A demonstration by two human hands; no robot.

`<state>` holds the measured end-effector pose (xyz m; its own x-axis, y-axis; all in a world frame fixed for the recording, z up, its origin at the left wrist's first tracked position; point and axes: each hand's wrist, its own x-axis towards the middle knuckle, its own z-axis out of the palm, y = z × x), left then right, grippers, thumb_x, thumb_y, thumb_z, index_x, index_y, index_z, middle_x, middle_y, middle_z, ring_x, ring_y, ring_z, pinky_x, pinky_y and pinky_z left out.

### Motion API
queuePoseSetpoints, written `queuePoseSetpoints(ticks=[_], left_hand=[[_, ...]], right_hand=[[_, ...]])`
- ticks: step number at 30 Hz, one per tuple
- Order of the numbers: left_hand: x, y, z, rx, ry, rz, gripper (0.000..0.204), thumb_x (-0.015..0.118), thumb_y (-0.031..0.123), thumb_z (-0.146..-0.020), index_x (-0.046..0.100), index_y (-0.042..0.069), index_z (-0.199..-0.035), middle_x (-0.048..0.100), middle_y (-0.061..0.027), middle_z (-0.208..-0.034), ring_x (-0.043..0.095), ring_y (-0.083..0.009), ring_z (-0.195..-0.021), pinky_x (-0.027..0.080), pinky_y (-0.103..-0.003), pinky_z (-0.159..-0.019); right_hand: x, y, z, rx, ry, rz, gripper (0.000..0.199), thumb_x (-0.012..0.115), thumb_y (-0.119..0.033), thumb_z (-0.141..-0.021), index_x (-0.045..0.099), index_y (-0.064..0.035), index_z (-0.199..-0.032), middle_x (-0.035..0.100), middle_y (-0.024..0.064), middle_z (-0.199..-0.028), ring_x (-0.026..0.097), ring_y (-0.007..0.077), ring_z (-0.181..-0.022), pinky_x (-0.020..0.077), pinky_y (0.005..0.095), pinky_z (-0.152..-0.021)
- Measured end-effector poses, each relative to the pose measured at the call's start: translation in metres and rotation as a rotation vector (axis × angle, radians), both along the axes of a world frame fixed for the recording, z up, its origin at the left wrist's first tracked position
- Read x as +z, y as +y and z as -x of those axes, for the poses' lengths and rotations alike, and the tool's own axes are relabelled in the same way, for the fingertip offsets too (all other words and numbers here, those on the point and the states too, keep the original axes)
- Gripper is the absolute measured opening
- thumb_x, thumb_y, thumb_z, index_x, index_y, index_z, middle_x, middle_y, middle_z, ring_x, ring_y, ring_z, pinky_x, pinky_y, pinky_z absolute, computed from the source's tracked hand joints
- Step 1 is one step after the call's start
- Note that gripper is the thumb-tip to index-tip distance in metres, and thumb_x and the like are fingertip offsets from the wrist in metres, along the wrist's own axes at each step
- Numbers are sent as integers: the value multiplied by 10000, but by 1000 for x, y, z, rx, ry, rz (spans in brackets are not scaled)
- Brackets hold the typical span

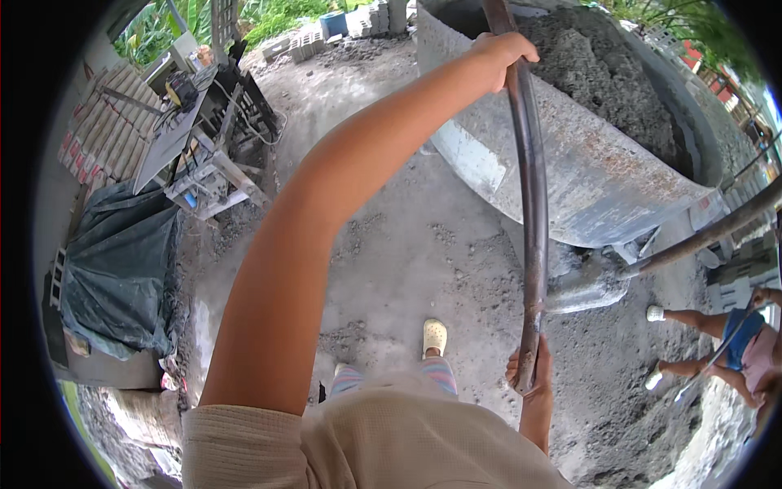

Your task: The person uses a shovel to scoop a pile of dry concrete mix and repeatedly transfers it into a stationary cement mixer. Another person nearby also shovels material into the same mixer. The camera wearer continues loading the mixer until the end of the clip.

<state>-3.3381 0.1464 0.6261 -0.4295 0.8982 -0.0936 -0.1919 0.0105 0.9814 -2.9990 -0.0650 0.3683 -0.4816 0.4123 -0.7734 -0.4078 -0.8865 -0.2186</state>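
Note:
Both my hands grip a long, dark brown tool handle [531,187] that runs upright through the middle of the view. My left hand [501,59], arm stretched far forward, is closed around its upper part, above the rim of a big rusty metal tub [562,155]. Close to my body, my right hand [533,368] wraps around the lower end. Past my left hand the handle leaves the picture at the top, so the tool's head is out of sight. Inside the tub lies a heap of wet grey mix [607,77], resembling mortar or concrete.
A thick pole [709,232] slants from the tub's base toward the right edge. Further right stands another person [745,342] holding a thin rod. At left are a cluttered workbench [208,163], stacked bags [114,118] and a dark tarp [122,265]. Concrete blocks [305,46] lie far back.

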Motion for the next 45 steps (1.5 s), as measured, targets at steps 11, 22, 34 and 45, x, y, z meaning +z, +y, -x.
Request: queuePoseSetpoints(ticks=[11, 22, 34, 45], left_hand=[[-313, -349, 1, 425, -1180, 182, 150, 555, 126, -588, 408, 101, -572, 412, -26, -548, 435, -168, -486, 372, -325, -499], [-495, -633, -93, 874, -1594, 619, 170, 550, 97, -616, 401, 111, -536, 405, -7, -497, 425, -157, -432, 380, -308, -457], [-609, -511, -297, 660, -1836, 714, 128, 561, 54, -591, 433, 50, -590, 433, -72, -511, 452, -185, -438, 411, -301, -423], [-718, -475, -167, 912, -1591, 412, 111, 517, 110, -599, 421, 90, -548, 405, -44, -479, 415, -173, -421, 372, -295, -420]], right_hand=[[-18, -164, -47, 16, -813, -210, 493, 472, -620, -647, 408, -140, -559, 412, -8, -454, 384, 119, -369, 312, 239, -358], [12, -322, -36, 242, -1156, -175, 409, 501, -488, -720, 411, -121, -565, 419, 21, -449, 427, 149, -352, 361, 267, -335], [-26, -258, -179, 22, -1317, -265, 416, 460, -436, -771, 391, -112, -518, 405, 31, -413, 354, 126, -328, 369, 254, -330], [-148, -161, -37, 388, -1145, -414, 381, 518, -432, -729, 396, -104, -579, 408, 10, -480, 415, 114, -379, 353, 229, -347]])
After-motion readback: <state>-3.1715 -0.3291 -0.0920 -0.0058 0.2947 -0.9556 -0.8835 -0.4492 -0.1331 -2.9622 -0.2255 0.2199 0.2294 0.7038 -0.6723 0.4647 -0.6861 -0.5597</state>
